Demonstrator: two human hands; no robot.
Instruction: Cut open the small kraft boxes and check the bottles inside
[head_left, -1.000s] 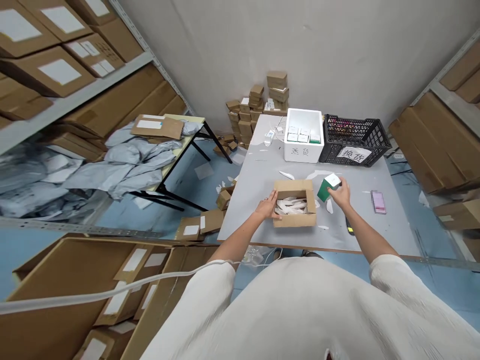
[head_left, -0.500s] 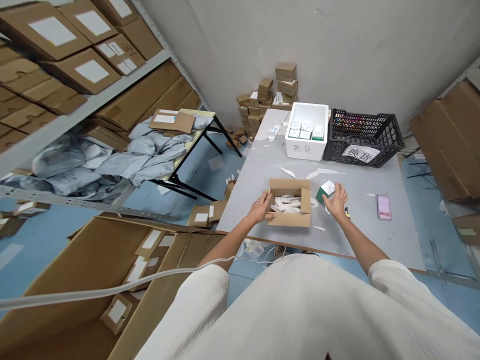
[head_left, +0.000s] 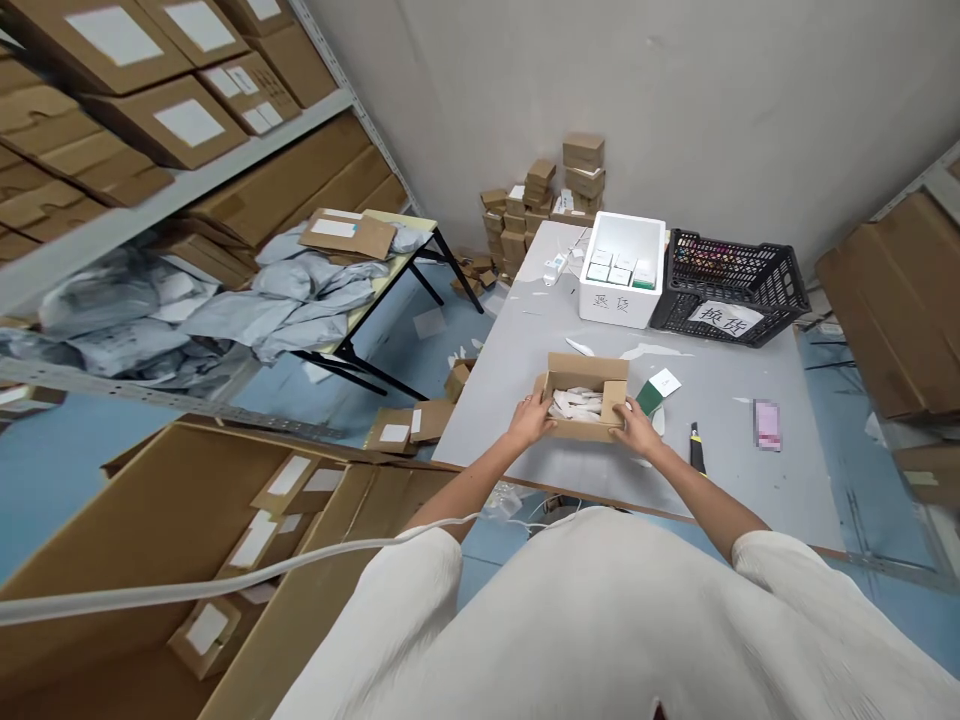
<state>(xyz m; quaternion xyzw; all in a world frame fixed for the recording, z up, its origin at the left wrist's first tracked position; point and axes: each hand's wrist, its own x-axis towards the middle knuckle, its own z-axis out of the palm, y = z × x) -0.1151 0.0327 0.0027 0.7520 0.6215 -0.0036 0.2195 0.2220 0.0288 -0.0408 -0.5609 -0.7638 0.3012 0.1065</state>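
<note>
An open cardboard box (head_left: 583, 430) is held between both my hands at the table's near side. My left hand (head_left: 532, 418) grips its left end, thumb at the front wall. At the right end, my right hand (head_left: 636, 430) has its fingers closed on the wall near a raised flap. Crumpled white paper (head_left: 576, 404) lies inside the box. Just beyond my right fingers, a small green and white box (head_left: 651, 396) rests on the table, apart from the hand. A black and yellow utility knife (head_left: 697, 450) lies to the right of my right forearm.
On the grey table (head_left: 739, 480), a white foam box (head_left: 615, 308) with small cartons and a black plastic crate (head_left: 739, 290) stand at the back. A pink item (head_left: 767, 425) lies right. A large carton (head_left: 300, 560) stands left, with a white cable (head_left: 330, 548) crossing it.
My right hand has let go of the green and white box, leaving it on the table, and moved left onto the cardboard box. The utility knife shows fully now.
</note>
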